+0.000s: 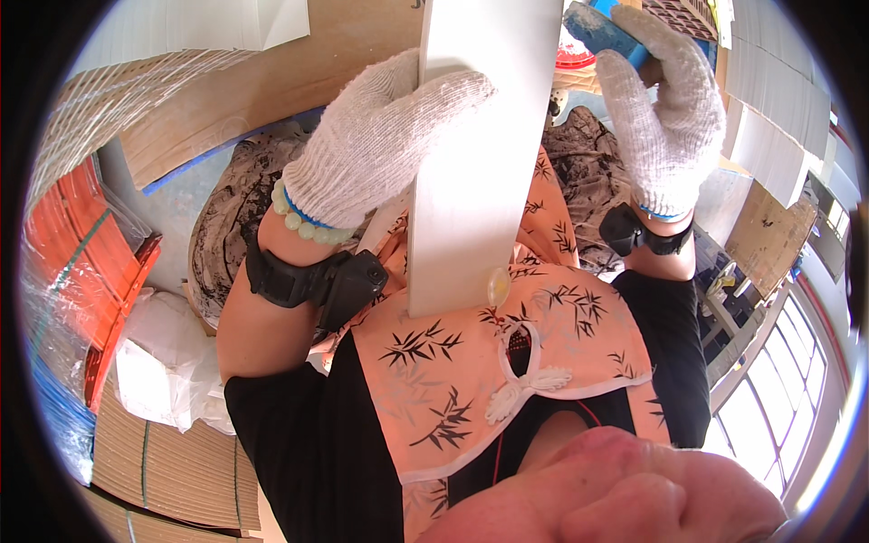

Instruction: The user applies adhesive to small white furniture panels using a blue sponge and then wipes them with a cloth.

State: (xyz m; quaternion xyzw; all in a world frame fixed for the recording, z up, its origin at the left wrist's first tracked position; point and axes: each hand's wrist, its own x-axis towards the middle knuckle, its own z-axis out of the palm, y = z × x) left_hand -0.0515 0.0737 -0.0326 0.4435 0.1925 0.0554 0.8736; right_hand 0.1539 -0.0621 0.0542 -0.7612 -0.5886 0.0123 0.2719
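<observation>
A long white board stands in front of my chest, its lower end against my peach apron with its dark bamboo print. My left hand, in a white knitted glove, is closed on the board's left edge, with the thumb across its face; the fingertips behind are hidden. To the right of the board, my gloved right hand grips a blue block-shaped thing between thumb and fingers. Its exact kind does not show. Both wrists carry black strapped devices.
Cardboard sheets lie beyond my left hand. Orange panels under clear plastic, a white bag and stacked brown cardboard are on the left. A brown crate and a red round thing sit at the far right.
</observation>
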